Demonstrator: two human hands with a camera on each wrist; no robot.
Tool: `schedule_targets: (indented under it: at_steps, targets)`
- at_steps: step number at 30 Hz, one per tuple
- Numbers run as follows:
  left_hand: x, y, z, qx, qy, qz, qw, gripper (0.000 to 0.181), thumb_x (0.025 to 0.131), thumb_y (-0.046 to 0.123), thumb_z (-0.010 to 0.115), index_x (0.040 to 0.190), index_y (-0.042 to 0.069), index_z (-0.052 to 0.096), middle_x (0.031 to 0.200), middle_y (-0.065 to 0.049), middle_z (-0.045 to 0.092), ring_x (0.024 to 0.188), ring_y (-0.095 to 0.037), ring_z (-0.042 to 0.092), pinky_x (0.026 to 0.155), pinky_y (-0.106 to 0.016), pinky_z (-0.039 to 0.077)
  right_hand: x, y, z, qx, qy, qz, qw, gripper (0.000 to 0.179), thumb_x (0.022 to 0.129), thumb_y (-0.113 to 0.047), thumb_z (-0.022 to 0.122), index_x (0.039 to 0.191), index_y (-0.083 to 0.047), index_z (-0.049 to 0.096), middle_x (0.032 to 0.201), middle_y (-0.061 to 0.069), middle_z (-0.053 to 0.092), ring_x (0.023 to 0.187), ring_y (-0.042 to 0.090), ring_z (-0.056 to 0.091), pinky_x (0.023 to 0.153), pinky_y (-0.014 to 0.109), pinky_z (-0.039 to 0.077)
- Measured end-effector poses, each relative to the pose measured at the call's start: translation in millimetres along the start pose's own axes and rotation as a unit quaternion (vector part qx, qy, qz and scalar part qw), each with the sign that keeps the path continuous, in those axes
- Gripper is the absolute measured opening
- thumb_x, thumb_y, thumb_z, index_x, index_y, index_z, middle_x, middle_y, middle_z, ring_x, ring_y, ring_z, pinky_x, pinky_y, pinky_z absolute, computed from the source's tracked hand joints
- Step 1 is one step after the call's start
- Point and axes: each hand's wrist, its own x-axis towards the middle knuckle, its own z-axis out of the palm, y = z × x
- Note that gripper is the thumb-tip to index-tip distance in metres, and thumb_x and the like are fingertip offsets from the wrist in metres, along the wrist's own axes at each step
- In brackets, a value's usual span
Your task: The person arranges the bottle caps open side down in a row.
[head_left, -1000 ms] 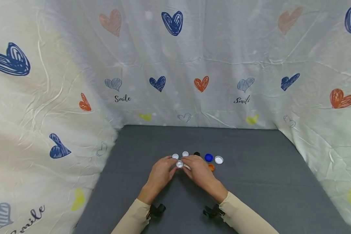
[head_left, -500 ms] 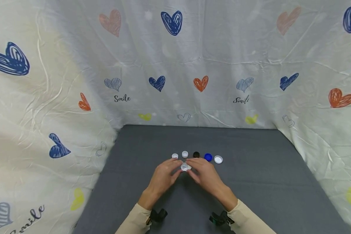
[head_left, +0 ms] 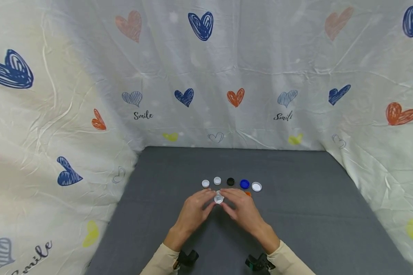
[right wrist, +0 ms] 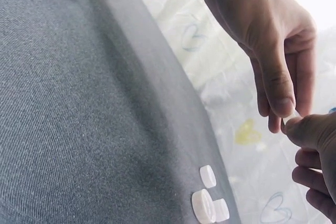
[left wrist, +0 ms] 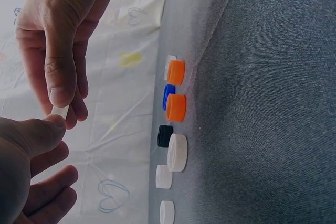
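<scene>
Between my two hands, a small whitish translucent cap is pinched by thumbs and fingertips, held up over the table. My left hand grips its left side, and my right hand grips the right side. In the left wrist view the cap shows as a thin pale edge between both thumbs, raised above the row of caps. The right wrist view shows only a sliver of the cap; fingers cover the rest.
Beyond the hands lie two white caps, a black cap, a blue cap and a white lid. Nearer sit a larger white cap and two orange caps. Grey cloth covers the table.
Both hands have moved slightly right and nearer the body, with the pinched cap between them. The black cap, partly covered before, now shows fully. The other caps have stayed put.
</scene>
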Motion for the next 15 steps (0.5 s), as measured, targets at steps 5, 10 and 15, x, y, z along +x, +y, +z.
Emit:
schedule_targets:
  at_steps: [5,10,15]
  targets:
    - [-1.5,-0.1,2.0,0.000,-0.002,0.001,1.0000,0.039,0.079,0.013,0.087,0.116,0.011,0.075,0.113,-0.001,0.076,0.112,-0.019,0.070,0.096,-0.037,0.055,0.6,0.2,-2.2,0.005,-0.011,0.004,0.9999,0.038,0.083,-0.019,0.082,0.117,-0.006,0.073,0.119,0.004,0.073,0.112,0.022,0.068,0.097,0.043,0.053]
    - [-4.7,0.1,2.4,-0.001,0.006,0.013,0.9999,0.043,0.078,0.012,0.087,0.119,0.008,0.073,0.116,-0.003,0.074,0.111,-0.019,0.070,0.095,-0.037,0.055,-1.3,0.2,-4.3,0.012,-0.016,0.015,0.9997,0.036,0.084,-0.021,0.080,0.117,-0.007,0.073,0.118,0.005,0.073,0.112,0.022,0.068,0.096,0.044,0.053]
    - [-5.3,0.7,1.2,-0.006,0.023,0.036,0.9991,0.046,0.076,0.009,0.088,0.120,0.008,0.073,0.118,-0.003,0.074,0.112,-0.019,0.069,0.098,-0.037,0.054,-2.4,0.3,-6.0,0.027,-0.008,0.028,0.9992,0.034,0.086,-0.022,0.079,0.116,-0.008,0.073,0.117,0.004,0.073,0.112,0.021,0.068,0.096,0.044,0.053]
